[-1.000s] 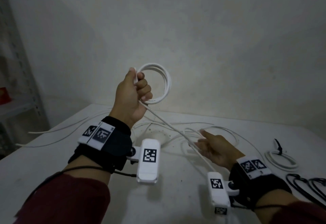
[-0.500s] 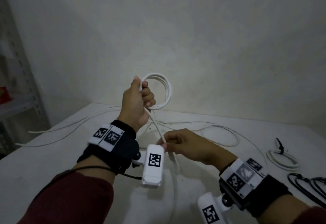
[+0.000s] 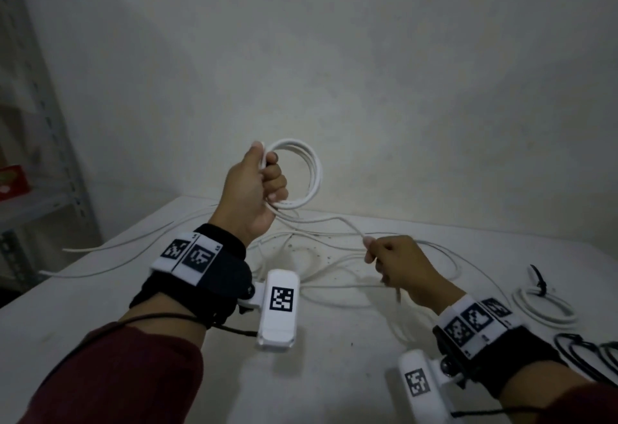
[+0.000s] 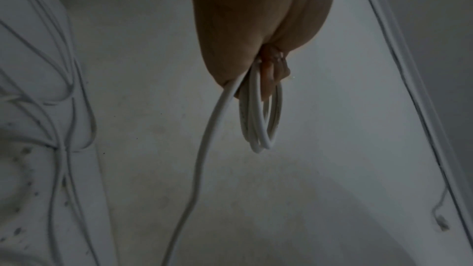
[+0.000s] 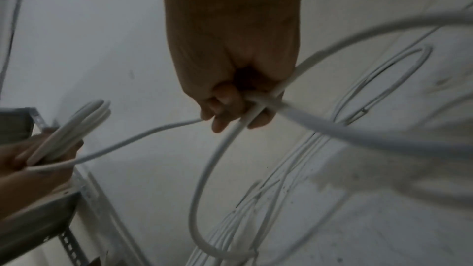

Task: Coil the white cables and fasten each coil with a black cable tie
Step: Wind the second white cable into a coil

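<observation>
The right hand (image 3: 399, 265) is low, just over the worktop (image 3: 133, 306). Its fingers (image 5: 225, 106) are curled round the loose cable (image 3: 321, 219) and hold it tight. Half a second ago this hand was close under the left hand, pinching the cable there. Now it has slid out to the right along the cable, so a fresh bit of cable hangs loosely between the two hands. That bit looks long enough to make one more loop.

Up and to the left of those fingers is the left hand (image 3: 255, 189), held high. Its fingers (image 3: 276, 183) are curled tight round the coil (image 3: 309, 173) and grip all the loops together. The coil sticks out to the right of the fist and has a few loops in it. It has stayed in about the same spot.

More cable lies past the right fingers, spread in big loose curves on the worktop (image 5: 379, 92). So I think the coiling is not done yet, and no tie can go on this coil for now.

Far out to the right of the right fingers lies a done coil (image 3: 543, 306) with a black tie (image 3: 539, 281) on it. Nearer, more black ties (image 3: 588, 353) wait at the edge.
</observation>
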